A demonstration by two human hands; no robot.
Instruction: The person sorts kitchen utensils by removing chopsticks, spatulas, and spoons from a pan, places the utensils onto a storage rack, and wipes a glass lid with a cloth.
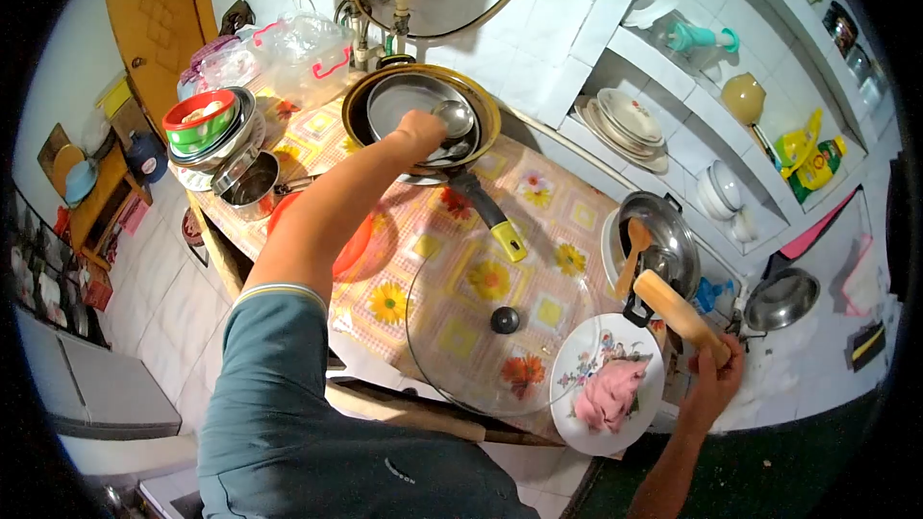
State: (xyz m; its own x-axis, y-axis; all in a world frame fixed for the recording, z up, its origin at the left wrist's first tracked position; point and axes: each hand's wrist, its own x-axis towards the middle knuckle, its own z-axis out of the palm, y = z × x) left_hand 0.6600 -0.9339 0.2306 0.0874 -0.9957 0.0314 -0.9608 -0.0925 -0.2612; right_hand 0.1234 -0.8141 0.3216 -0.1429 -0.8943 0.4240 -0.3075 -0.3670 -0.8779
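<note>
My left hand reaches to the far side of the table, closed at a metal ladle. The ladle's round bowl lies over a grey frying pan, which sits in a larger dark pan with a yellowish rim. Its handle is mostly hidden by the hand. At the right, my right hand grips a thick pale wooden rolling pin, tilted up to the left. Below and left of it, a white floral plate holds a lump of pink meat or dough.
A glass lid lies mid-table near a black-and-yellow pan handle. A metal pot with a wooden spoon stands right. Stacked bowls, a saucepan and a red basin are left; shelves with plates rise behind.
</note>
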